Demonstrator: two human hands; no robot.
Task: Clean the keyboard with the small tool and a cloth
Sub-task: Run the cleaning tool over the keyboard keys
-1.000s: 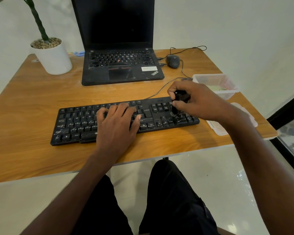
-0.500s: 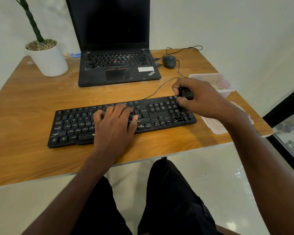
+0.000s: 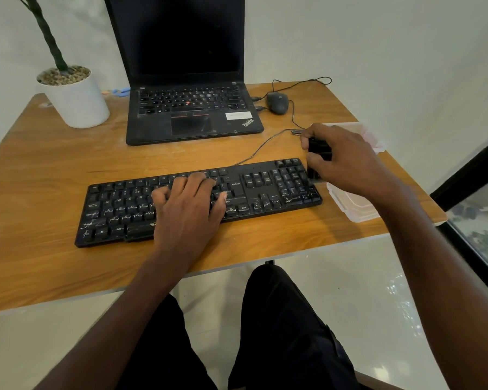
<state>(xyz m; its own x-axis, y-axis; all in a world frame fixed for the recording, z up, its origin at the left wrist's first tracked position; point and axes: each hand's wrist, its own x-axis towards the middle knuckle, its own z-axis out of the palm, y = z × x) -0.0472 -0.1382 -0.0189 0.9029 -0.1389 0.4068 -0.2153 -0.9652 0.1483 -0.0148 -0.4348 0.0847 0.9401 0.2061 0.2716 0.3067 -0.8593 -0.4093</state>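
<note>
Our right hand (image 3: 341, 161) grips the tool (image 3: 317, 159) at the keyboard (image 3: 254, 192) edge — left hand (image 3: 189, 204) flat on keys.

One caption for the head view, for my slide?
Left hand steadies keyboard; right hand holds small black tool at its end.

The keyboard (image 3: 197, 201) lies across the middle of the table (image 3: 40, 170), near its front edge. At twelve o'clock from it sits the laptop (image 3: 192, 114), with the mouse (image 3: 277, 103) just beside the laptop at three o'clock. The plant pot (image 3: 75, 99) stands at ten o'clock, toward the far left corner. The left hand (image 3: 189, 209) rests on the keyboard's middle keys; the right hand (image 3: 341, 159) holds the small tool (image 3: 317, 160) over its right end (bristles touching the number pad). A lid (image 3: 352, 205) lies at three o'clock of the keyboard, a container (image 3: 373, 136) at two o'clock behind it.
</note>
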